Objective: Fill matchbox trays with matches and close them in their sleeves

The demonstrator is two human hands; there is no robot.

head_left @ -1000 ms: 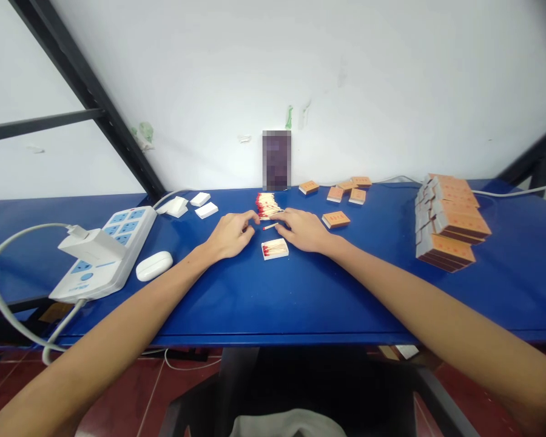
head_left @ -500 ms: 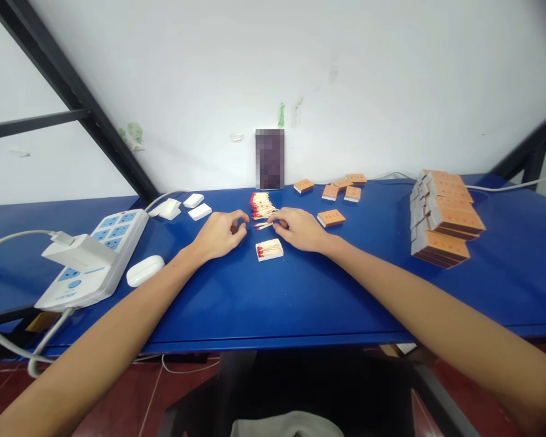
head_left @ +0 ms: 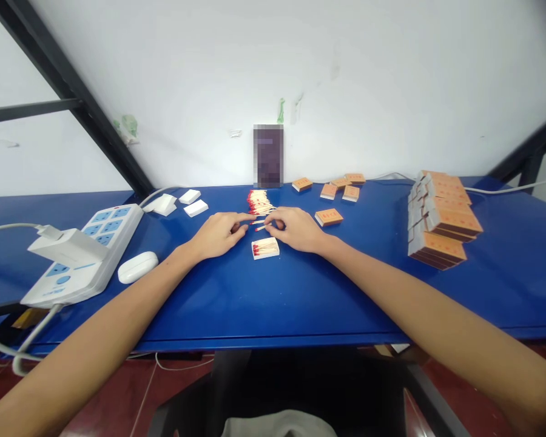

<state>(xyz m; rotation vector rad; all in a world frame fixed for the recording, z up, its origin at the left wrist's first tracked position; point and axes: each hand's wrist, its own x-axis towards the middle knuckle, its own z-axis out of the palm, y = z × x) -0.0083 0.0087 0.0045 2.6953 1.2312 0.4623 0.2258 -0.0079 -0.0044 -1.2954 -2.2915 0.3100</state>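
Observation:
My right hand pinches a red-tipped match between thumb and fingers, just above the table. My left hand is open, its index finger reaching toward the edge of the pile of matches, thumb apart and nothing held. One more loose match lies between the two hands. Closer to me, the white matchbox tray holds a layer of matches with their red heads to the left.
Orange matchboxes lie scattered to the right, with a stack of matchboxes farther over. White empty trays, a white case and a power strip are on the left. A pixelated dark panel stands against the wall.
My left index finger has stretched out toward the matches. My right fingers have drawn a match slightly toward me, away from the pile. The view has shifted a little.

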